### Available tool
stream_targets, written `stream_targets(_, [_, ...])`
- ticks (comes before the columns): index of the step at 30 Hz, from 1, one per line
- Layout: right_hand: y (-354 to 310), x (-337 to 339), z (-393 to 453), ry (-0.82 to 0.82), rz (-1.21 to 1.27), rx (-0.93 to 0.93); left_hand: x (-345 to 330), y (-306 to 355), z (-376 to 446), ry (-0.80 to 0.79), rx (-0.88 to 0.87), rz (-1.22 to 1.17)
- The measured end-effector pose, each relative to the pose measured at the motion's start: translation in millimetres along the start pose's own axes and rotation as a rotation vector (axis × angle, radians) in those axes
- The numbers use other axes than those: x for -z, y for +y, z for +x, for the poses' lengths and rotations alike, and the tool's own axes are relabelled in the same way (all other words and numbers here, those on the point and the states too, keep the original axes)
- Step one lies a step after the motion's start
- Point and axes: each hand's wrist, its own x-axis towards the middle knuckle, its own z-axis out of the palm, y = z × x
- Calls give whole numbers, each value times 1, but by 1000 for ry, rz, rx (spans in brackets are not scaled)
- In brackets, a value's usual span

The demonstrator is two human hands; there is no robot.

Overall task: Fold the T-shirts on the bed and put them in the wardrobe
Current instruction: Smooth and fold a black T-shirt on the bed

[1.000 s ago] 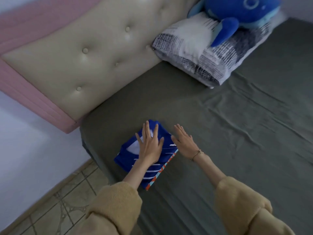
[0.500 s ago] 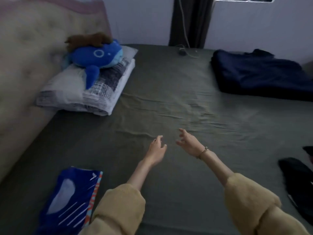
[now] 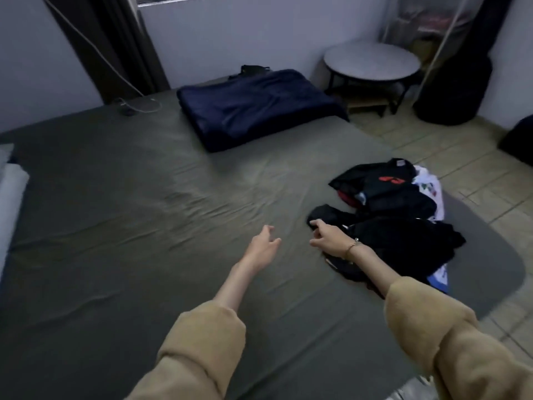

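A wide bed covered in a wrinkled grey-green sheet fills most of the view, seen from above by the person reaching over it. At the far left edge, a pale pillow just enters the view. Behind it, a dark curtain hangs by the wall. Near the middle, the left hand hovers over bare sheet, its fingers loosely relaxed and grasping nothing. Beyond it, at the far side of the bed, lies a folded navy blanket. Just to the right, the right hand, with a thin bracelet at the wrist, reaches to the near edge of a heap of unfolded T-shirts; its fingers are loosely curled and released, holding nothing. The heap, mostly black with bits of white, red and blue, sits at the bed's right corner. Both arms wear tan sleeves. Past the bed, on the tiled floor, stands a round counter.
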Motion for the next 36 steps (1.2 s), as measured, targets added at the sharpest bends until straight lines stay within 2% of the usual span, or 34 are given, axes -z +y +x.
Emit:
stream_targets(9, [180,110,21,104,0,-195,-150,137,94,-245,-46,29])
stream_targets(16, [266,153,67,165,98,-299,-224,198,171,-280,-117,149])
stream_targets(20, [294,160,95,174,71,-342,-244,216,216,-241,-88,187])
stream_targets(23, [310,165,118,191,69,-346,-253,221,249,-209,-96,322])
stream_targets(28, [325,176,151,225,102,-359,-268,216,284,-285,-152,451])
stream_targets(32, [335,175,156,376,167,-448,-271,213,290,-82,-218,409])
stream_targets(36, [330,177,151,250,0,-487,-256,217,287,-99,-215,383])
